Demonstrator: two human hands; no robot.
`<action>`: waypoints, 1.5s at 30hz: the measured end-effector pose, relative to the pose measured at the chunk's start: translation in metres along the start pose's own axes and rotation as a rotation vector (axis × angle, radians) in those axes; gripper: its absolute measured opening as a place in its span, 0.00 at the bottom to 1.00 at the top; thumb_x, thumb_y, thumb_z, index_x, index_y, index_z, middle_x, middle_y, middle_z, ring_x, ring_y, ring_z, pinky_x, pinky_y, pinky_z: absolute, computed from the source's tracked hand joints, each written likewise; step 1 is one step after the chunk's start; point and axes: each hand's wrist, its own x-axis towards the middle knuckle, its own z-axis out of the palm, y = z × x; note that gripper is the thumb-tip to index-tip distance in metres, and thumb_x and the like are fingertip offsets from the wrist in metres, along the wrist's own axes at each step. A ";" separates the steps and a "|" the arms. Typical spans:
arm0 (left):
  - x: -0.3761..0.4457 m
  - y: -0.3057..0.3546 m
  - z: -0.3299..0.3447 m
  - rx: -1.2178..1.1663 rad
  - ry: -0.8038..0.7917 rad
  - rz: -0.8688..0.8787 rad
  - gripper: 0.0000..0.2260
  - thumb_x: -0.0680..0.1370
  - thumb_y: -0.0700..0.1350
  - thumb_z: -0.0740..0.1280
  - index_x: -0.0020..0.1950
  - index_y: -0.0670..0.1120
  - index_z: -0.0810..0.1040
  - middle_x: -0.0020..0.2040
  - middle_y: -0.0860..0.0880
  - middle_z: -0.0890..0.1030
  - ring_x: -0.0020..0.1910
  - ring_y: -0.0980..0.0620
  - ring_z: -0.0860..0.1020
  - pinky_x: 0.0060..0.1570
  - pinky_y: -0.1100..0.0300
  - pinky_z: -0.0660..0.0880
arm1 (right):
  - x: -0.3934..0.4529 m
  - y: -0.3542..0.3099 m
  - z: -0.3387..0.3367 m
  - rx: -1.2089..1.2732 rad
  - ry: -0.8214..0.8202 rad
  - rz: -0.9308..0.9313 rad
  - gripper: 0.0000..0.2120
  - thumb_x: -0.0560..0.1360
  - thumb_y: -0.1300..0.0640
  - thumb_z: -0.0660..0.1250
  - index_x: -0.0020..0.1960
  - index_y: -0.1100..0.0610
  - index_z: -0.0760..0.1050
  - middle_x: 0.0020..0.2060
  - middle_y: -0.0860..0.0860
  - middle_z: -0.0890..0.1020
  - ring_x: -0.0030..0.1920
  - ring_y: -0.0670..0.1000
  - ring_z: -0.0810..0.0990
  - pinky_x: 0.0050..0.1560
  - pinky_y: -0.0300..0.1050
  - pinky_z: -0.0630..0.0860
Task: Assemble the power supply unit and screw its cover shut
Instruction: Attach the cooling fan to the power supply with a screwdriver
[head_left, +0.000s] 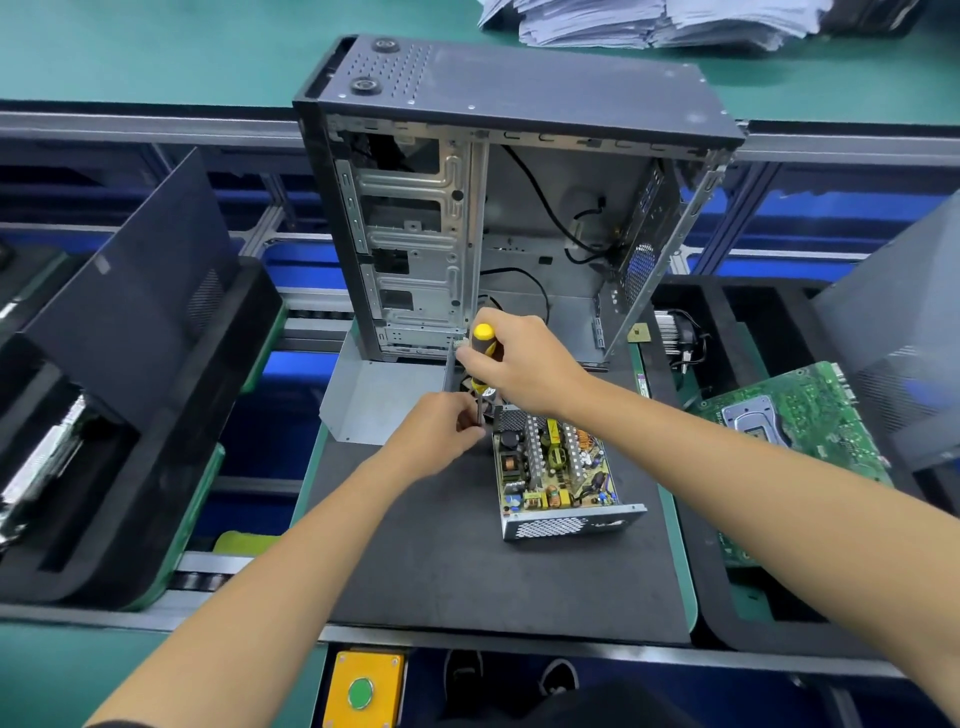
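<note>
The open power supply unit lies on the black mat, its circuit board and coils exposed, perforated end plate facing me. Its grey sheet-metal cover lies apart on the mat to the left behind it. My right hand grips the yellow-and-black handle of a screwdriver, held upright with the shaft pointing down at the unit's far left corner. My left hand pinches the lower part of the shaft near the tip. The tip and any screw are hidden behind my fingers.
An open computer case stands upright just behind the work spot. A green motherboard lies at the right, beside a cooler. Black foam trays flank the mat. A yellow box with a green button sits at the bench front.
</note>
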 end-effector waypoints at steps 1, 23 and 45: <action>0.000 0.000 0.000 0.013 -0.001 0.006 0.03 0.76 0.43 0.69 0.43 0.47 0.77 0.38 0.51 0.79 0.37 0.52 0.76 0.39 0.60 0.74 | 0.000 0.000 0.000 -0.002 -0.002 0.001 0.12 0.77 0.50 0.65 0.40 0.54 0.68 0.30 0.48 0.75 0.28 0.46 0.68 0.31 0.42 0.65; 0.000 0.006 0.050 0.119 0.169 -0.013 0.06 0.77 0.41 0.67 0.44 0.45 0.70 0.40 0.48 0.73 0.42 0.43 0.77 0.38 0.58 0.65 | -0.003 0.005 -0.010 -0.348 -0.223 -0.010 0.07 0.75 0.54 0.70 0.44 0.54 0.72 0.41 0.47 0.71 0.43 0.50 0.71 0.42 0.42 0.66; 0.011 -0.020 0.068 -0.125 0.131 -0.122 0.06 0.76 0.37 0.65 0.51 0.43 0.75 0.47 0.48 0.78 0.43 0.50 0.75 0.43 0.61 0.70 | 0.001 0.017 0.002 -0.471 -0.304 -0.049 0.06 0.76 0.55 0.68 0.50 0.55 0.74 0.46 0.47 0.71 0.46 0.49 0.70 0.47 0.44 0.69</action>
